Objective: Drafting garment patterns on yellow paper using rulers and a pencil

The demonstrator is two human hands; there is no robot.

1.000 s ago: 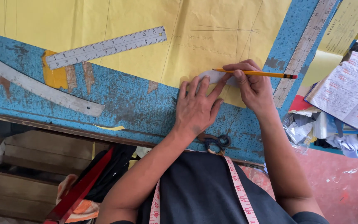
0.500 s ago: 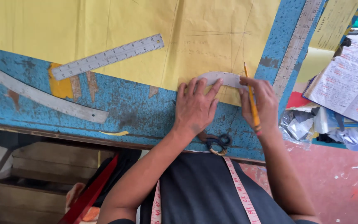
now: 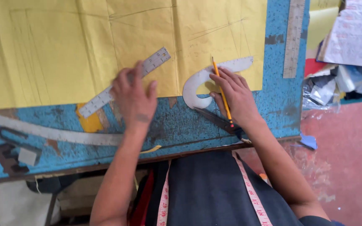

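Now the left hand lies flat on the metal ruler; the right hand's grip pinches a pencil.

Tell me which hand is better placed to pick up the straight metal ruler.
Left. The left hand already lies on the straight metal ruler, its fingers across it. The right hand is busy with the pencil beside the curved ruler.

Scissors, long wall-side ruler and stacked papers.
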